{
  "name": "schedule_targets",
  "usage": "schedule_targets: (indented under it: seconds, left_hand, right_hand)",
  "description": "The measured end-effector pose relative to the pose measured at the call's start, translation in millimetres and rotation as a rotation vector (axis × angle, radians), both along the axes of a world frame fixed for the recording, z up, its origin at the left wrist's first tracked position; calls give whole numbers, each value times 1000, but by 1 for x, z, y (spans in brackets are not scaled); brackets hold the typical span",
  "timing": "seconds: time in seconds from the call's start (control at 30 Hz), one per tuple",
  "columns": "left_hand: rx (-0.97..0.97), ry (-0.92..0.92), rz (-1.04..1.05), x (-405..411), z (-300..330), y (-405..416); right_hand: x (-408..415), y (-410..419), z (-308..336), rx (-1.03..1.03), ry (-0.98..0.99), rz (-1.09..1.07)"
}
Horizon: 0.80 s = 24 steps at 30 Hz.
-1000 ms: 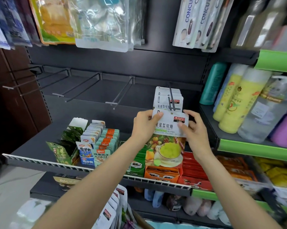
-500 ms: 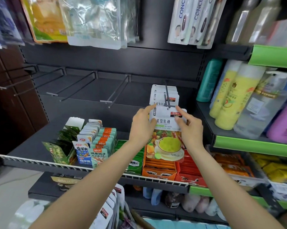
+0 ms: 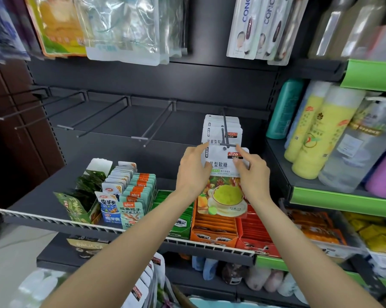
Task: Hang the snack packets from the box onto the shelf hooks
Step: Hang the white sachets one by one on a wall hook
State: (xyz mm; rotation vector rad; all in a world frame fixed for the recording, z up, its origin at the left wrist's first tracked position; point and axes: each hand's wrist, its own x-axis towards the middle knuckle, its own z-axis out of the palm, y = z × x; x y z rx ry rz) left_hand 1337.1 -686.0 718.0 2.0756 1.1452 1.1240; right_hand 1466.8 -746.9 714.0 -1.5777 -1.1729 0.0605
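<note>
Dark metal shelving (image 3: 125,121) fills the view, with bare hooks (image 3: 156,123) to the left and boxed snacks on the shelf below. Both forearms reach up and forward. Left hand (image 3: 193,172) pinches the left edge of the snack packet (image 3: 225,174), thumb on its front, index finger extended to the top corner. Right hand (image 3: 252,172) pinches the right edge likewise. Packet hangs upright between the fingers, its hole at the tip of the occupied hook (image 3: 225,130), in front of the packets already hung (image 3: 214,130).

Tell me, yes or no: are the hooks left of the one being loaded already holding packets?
No: the hooks to the left are bare, while only the hook above the held snack packet carries packets.
</note>
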Motion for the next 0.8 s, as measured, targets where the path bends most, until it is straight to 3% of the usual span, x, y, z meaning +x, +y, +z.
schedule_targets:
  seconds: [0.23, 0.6, 0.8]
  left_hand:
    - [-80, 91, -49, 26, 5, 33]
    - [-141, 192, -80, 56, 7, 90]
    - [-62, 66, -36, 44, 6, 76]
  right_hand:
    - [14, 38, -3, -196, -205, 10]
    - [41, 95, -4, -300, -149, 88]
    - [32, 81, -1, -287, -146, 16]
